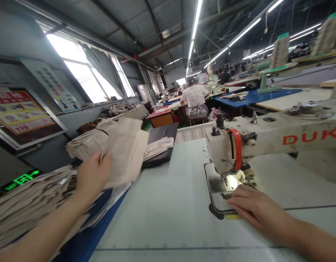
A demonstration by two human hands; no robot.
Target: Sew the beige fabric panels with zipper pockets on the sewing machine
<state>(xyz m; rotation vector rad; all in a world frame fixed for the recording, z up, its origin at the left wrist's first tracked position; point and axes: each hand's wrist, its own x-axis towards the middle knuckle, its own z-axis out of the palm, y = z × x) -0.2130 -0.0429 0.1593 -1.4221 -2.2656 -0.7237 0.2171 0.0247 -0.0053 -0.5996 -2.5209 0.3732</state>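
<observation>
A beige fabric piece [127, 151] is raised over the left side of the table, its edge pinched in my left hand [94, 173]. Slight motion blur softens that hand and the cloth. My right hand [255, 209] rests at the front of the needle plate [215, 187] of a white sewing machine [266, 142]. Its fingers are bent and pressed together just below the lit needle area, and anything between the fingertips is hidden.
Stacked beige fabric pieces [28, 203] lie at the lower left, with another fabric pile [88, 140] behind. A dark pad [164, 133] carries more cut pieces. A ruler strip [198, 253] runs along the table's front. Farther off, a person [194, 96] sits at another workstation.
</observation>
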